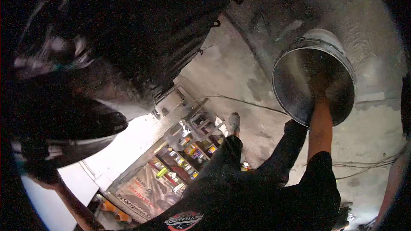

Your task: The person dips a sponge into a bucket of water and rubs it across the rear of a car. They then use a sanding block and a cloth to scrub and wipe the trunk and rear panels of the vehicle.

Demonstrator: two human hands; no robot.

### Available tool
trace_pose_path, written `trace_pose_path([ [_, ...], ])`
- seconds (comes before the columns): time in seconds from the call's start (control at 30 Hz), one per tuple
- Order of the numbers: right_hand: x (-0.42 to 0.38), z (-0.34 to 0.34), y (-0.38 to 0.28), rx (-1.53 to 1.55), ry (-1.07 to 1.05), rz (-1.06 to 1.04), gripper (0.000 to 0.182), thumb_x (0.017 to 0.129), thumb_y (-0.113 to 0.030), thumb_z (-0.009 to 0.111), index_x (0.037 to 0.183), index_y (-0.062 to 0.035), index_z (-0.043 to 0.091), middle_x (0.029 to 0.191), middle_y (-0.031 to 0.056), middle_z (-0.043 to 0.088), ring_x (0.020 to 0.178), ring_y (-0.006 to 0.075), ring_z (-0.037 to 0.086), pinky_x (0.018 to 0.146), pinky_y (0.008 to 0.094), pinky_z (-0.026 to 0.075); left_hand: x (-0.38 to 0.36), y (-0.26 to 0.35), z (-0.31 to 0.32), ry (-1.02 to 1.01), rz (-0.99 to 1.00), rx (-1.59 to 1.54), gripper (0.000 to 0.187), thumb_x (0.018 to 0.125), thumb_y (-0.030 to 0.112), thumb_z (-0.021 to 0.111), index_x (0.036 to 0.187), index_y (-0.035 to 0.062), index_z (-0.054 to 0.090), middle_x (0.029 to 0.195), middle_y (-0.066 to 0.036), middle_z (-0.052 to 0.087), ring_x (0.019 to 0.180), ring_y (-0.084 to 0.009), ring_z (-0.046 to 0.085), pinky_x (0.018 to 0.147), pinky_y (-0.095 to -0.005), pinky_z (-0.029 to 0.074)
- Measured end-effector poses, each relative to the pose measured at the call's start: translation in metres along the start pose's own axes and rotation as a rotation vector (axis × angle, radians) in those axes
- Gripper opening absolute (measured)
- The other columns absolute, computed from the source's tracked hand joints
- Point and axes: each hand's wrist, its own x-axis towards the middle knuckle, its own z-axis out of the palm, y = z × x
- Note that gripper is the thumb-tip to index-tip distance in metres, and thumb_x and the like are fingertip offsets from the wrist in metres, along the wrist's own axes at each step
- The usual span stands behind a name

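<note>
While the right hand (319, 84) reaches into the bucket (291, 79) at right, well apart from the left hand (45, 182), neither grip is discernible; forearm (320, 132) pressure might tip it.

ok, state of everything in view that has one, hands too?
Bucket: uncovered, mouth toward the camera.
Right hand: inside the bucket; grip too dark to tell.
Left hand: raised at the dark panel, mostly hidden; grip unclear.
Rack: open-fronted, stocked with small containers.
Cable: strung out loosely along the floor.
</note>
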Motion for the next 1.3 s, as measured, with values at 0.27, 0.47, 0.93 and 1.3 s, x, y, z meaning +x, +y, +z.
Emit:
trace_pose_path([
  [0.27, -0.178, -0.101, -0.011, 0.171, 0.049, -0.372, 0.046, 0.105, -0.037, 0.052, 0.133, -0.0027, 0.063, 0.107, 0.0284, 0.071, 0.096, 0.0484, 0.067, 0.082, 0.0556, 0.053, -0.024, 0.01, -0.004, 0.164, -0.525, -0.656, 0.065, 0.09, 0.014, 0.065, 0.151, 0.0019, 0.05, 0.143, -0.015, 0.063, 0.13, -0.0272, 0.06, 0.111, -0.0359, 0.046],
  [0.47, -0.449, -0.289, -0.144, 1.375, -0.188, -0.311, 0.054, 0.084, -0.008, 0.071, 0.137, -0.0002, 0.059, 0.116, 0.0083, 0.067, 0.1, 0.0206, 0.065, 0.093, 0.0362, 0.053, -0.013, 0.043, -0.002, 0.482, 0.253, -0.333, 0.058, 0.093, 0.028, 0.071, 0.143, 0.0027, 0.057, 0.144, -0.021, 0.06, 0.137, -0.0372, 0.054, 0.119, -0.0456, 0.04],
  [0.93, -0.756, -0.38, -0.502, 0.933, 0.211, -1.014, 0.041, 0.104, -0.021, 0.066, 0.14, -0.0048, 0.054, 0.13, 0.0085, 0.064, 0.114, 0.0206, 0.064, 0.095, 0.0386, 0.052, -0.177, -0.009, -0.027, 0.514, -0.433, -2.632, 0.044, 0.105, 0.039, 0.062, 0.126, 0.0012, 0.066, 0.109, -0.01, 0.073, 0.1, -0.0185, 0.07, 0.088, -0.034, 0.056],
  [1.3, -0.782, -0.359, -0.609, 0.994, 0.126, -1.059, 0.049, 0.106, -0.02, 0.062, 0.149, -0.0116, 0.042, 0.131, 0.0095, 0.06, 0.111, 0.0269, 0.065, 0.079, 0.0492, 0.067, -0.242, -0.104, 0.052, 0.756, -0.413, -0.405, 0.038, 0.091, 0.041, 0.069, 0.11, 0.0079, 0.071, 0.121, -0.01, 0.067, 0.125, -0.0374, 0.055, 0.106, -0.0596, 0.039],
])
